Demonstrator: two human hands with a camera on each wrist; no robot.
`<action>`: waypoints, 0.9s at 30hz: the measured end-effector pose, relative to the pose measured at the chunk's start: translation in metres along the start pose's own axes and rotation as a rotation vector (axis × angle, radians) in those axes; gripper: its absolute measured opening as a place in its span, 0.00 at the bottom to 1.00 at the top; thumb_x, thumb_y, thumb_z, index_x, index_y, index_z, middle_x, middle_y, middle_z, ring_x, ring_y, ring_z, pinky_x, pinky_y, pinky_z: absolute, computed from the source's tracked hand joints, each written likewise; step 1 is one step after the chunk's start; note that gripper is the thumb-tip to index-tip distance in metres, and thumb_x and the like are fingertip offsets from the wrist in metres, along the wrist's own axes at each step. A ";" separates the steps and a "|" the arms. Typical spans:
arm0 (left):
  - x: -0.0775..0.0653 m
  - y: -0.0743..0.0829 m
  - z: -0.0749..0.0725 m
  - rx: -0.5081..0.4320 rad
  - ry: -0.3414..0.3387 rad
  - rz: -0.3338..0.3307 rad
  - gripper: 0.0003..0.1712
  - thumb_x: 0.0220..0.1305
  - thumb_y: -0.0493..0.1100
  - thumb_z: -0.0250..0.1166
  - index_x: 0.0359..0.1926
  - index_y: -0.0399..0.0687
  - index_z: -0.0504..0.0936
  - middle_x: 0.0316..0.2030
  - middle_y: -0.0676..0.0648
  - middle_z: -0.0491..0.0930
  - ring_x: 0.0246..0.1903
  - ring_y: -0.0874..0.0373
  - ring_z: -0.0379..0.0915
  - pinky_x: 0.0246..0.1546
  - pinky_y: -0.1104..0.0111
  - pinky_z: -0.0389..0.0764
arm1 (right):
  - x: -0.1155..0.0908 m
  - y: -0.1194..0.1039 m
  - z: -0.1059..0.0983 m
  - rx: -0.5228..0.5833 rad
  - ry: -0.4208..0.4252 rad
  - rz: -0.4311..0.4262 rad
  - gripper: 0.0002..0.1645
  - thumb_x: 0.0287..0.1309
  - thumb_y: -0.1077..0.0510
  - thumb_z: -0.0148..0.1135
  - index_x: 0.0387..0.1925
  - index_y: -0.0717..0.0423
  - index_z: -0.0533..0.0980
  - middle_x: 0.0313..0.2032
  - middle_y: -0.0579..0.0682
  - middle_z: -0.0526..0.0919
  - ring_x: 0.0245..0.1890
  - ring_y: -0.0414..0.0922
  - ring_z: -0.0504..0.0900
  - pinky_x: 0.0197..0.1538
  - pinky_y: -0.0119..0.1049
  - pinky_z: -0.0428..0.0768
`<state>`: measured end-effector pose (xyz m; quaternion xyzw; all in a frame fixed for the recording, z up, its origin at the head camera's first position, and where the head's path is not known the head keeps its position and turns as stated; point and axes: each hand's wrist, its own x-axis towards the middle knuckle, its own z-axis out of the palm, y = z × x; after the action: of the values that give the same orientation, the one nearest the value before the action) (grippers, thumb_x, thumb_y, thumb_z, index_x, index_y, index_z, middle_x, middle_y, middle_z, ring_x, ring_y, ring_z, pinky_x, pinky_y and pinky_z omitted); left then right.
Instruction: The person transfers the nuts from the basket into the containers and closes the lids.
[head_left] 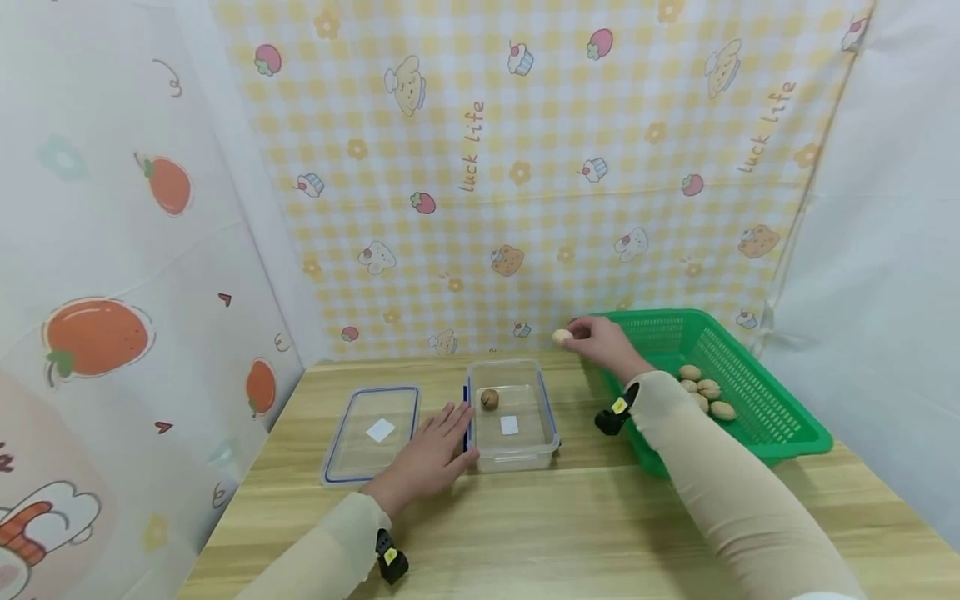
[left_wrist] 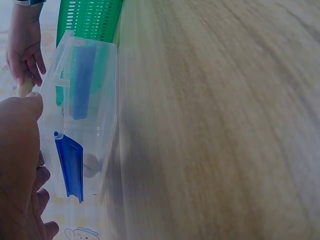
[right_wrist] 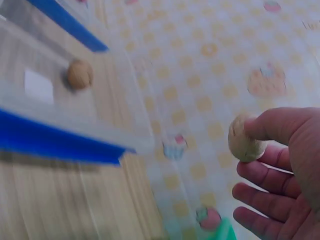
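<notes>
Between thumb and fingertips my right hand [head_left: 600, 343] pinches a walnut [right_wrist: 245, 140], raised beside the left rim of the green basket [head_left: 798, 442]. My left hand [head_left: 433, 454] lies with straight fingers against the left side of the clear plastic box [head_left: 517, 458], its fingertips at the blue clip [left_wrist: 70, 167]. Inside the box, one brown walnut [head_left: 490, 399] sits near the left wall, beside a white square label [head_left: 509, 425]. Several more walnuts [head_left: 708, 389] lie in the green basket.
A clear lid [head_left: 352, 433] with a blue seal lies flat on the wooden table [head_left: 517, 533], left of the box. Behind the table hangs a yellow checked cloth [head_left: 465, 275]. White cloth walls [head_left: 870, 275] stand at both sides.
</notes>
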<state>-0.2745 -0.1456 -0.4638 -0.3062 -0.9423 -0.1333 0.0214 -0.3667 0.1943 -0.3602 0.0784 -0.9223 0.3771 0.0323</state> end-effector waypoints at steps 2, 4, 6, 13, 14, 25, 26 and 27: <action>0.000 -0.002 0.002 0.010 0.003 0.008 0.42 0.79 0.62 0.46 0.80 0.42 0.51 0.79 0.43 0.49 0.78 0.42 0.41 0.74 0.42 0.51 | -0.001 -0.009 0.012 -0.002 0.005 0.003 0.28 0.68 0.47 0.64 0.59 0.64 0.76 0.53 0.61 0.82 0.52 0.56 0.81 0.52 0.49 0.81; -0.002 -0.004 0.004 0.010 0.015 0.011 0.41 0.78 0.61 0.48 0.80 0.42 0.52 0.79 0.42 0.50 0.78 0.42 0.42 0.74 0.41 0.51 | 0.000 -0.018 0.024 0.011 0.016 0.010 0.26 0.67 0.49 0.65 0.56 0.64 0.78 0.51 0.61 0.83 0.50 0.55 0.81 0.50 0.48 0.82; -0.003 -0.006 0.004 0.013 0.026 0.008 0.41 0.78 0.61 0.49 0.79 0.42 0.53 0.79 0.42 0.50 0.78 0.42 0.43 0.73 0.41 0.52 | 0.000 -0.027 0.038 0.033 0.024 0.013 0.24 0.66 0.50 0.67 0.54 0.63 0.79 0.48 0.59 0.84 0.48 0.54 0.82 0.49 0.47 0.82; -0.004 -0.005 0.003 -0.008 0.034 0.008 0.42 0.78 0.62 0.49 0.80 0.44 0.52 0.79 0.44 0.49 0.78 0.43 0.43 0.73 0.41 0.53 | -0.001 -0.037 0.084 0.107 0.032 -0.004 0.19 0.63 0.51 0.70 0.48 0.60 0.81 0.44 0.54 0.85 0.45 0.51 0.83 0.48 0.45 0.83; -0.003 -0.005 0.003 -0.011 0.037 0.012 0.41 0.78 0.62 0.49 0.80 0.43 0.53 0.79 0.44 0.50 0.78 0.43 0.43 0.73 0.41 0.53 | -0.002 -0.036 0.090 0.113 0.034 -0.006 0.18 0.63 0.51 0.69 0.48 0.60 0.81 0.44 0.54 0.85 0.45 0.50 0.83 0.47 0.45 0.83; -0.001 -0.004 0.004 0.003 0.043 0.017 0.42 0.78 0.64 0.47 0.80 0.45 0.52 0.79 0.45 0.50 0.78 0.44 0.42 0.73 0.42 0.53 | -0.010 -0.033 0.132 0.089 -0.003 -0.099 0.14 0.61 0.56 0.70 0.46 0.59 0.83 0.40 0.49 0.86 0.42 0.46 0.83 0.49 0.42 0.83; -0.001 -0.004 0.003 0.002 0.039 0.018 0.42 0.78 0.64 0.47 0.80 0.44 0.52 0.79 0.45 0.50 0.78 0.44 0.43 0.73 0.42 0.53 | -0.011 -0.033 0.136 0.090 -0.011 -0.100 0.13 0.61 0.56 0.70 0.45 0.58 0.83 0.40 0.49 0.86 0.42 0.45 0.82 0.49 0.42 0.83; 0.000 -0.004 0.003 0.000 0.041 0.021 0.42 0.78 0.63 0.48 0.80 0.44 0.53 0.79 0.44 0.51 0.78 0.43 0.43 0.73 0.42 0.53 | -0.012 -0.034 0.139 0.096 -0.019 -0.094 0.13 0.61 0.56 0.70 0.45 0.58 0.83 0.39 0.48 0.86 0.41 0.45 0.82 0.49 0.42 0.83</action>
<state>-0.2766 -0.1485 -0.4680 -0.3133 -0.9384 -0.1395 0.0420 -0.3493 0.0748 -0.4377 0.1267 -0.8987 0.4182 0.0377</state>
